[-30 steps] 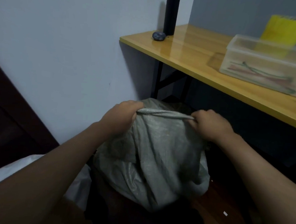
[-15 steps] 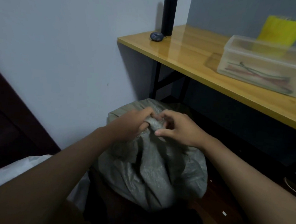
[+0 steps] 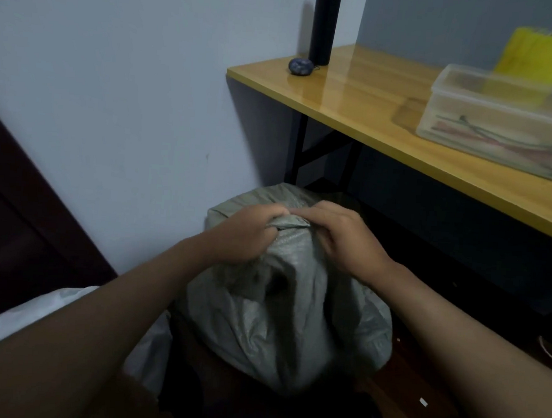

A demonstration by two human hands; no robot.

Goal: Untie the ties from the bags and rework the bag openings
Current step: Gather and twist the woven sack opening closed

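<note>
A full grey woven bag (image 3: 280, 325) stands on the floor below me, beside the wall. Its mouth (image 3: 291, 224) is gathered into a bunch at the top. My left hand (image 3: 245, 236) grips the bunched fabric from the left, fingers curled round it. My right hand (image 3: 341, 237) lies over the bunch from the right, its fingers bent onto the fabric and pinching the top fold. No tie shows on the bag.
A yellow wooden table (image 3: 372, 95) stands at the right, above the bag. On it are a clear plastic box (image 3: 503, 122) with thin ties inside, a black bottle (image 3: 324, 24) and a small dark round thing (image 3: 300, 66). A white bag (image 3: 68, 312) lies at my left.
A second ago my hands held the bag's mouth stretched wide apart. They have since come together, gathering the opening into a tight bunch at the top.
</note>
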